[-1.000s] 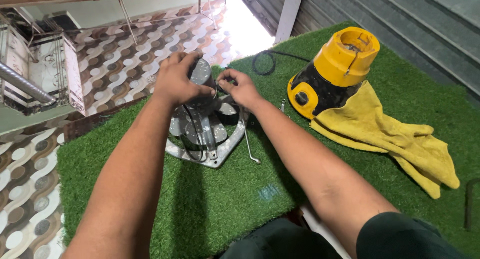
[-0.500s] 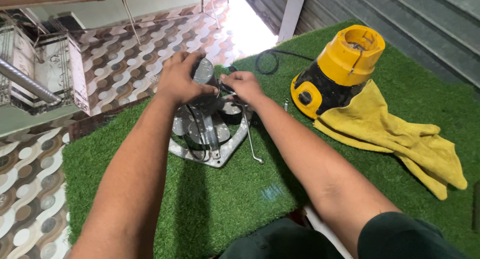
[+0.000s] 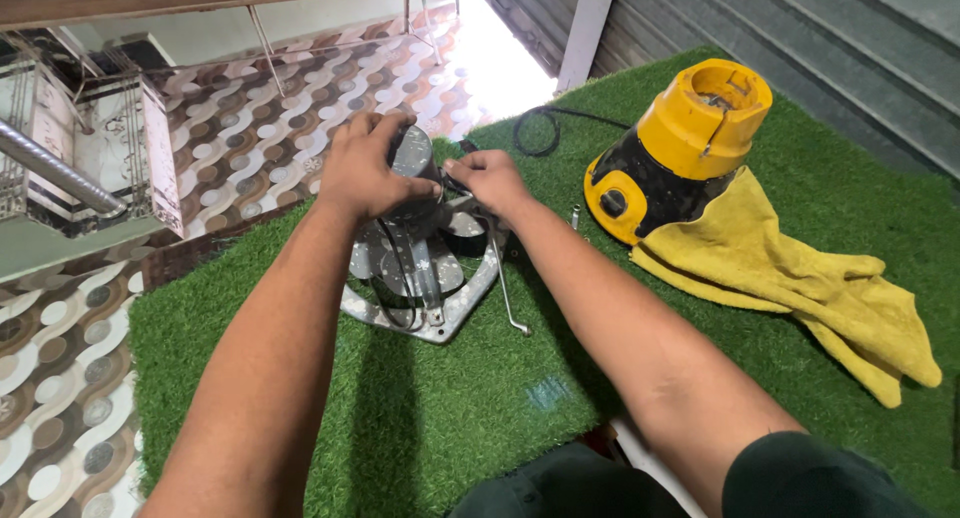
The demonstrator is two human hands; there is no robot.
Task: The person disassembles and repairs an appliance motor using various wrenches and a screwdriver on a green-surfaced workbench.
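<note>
1. I am looking down on a small metal exhaust fan [image 3: 425,278] lying on the green artificial turf [image 3: 450,408], close to the mat's left edge.
2. The fan's square frame is sitting turned like a diamond, one corner pointing toward me and the opposite corner pointing away under the hands.
3. Its motor housing [image 3: 412,153] is standing up from the frame, so the shaft axis is running upward, tilted slightly away from me.
4. My left hand [image 3: 365,173] is curling over the top of the motor housing, fingers wrapped around it in a firm grasp.
5. My right hand [image 3: 490,178] is pinching something small and dark at the housing's right side; I cannot tell what it is.
6. A thin metal rod [image 3: 505,293] is lying just beside the frame's right edge, its long axis running toward me.
7. A yellow-and-black mixer base [image 3: 675,153] is sitting to the right, tilted, resting against a yellow cloth [image 3: 800,278].
</note>
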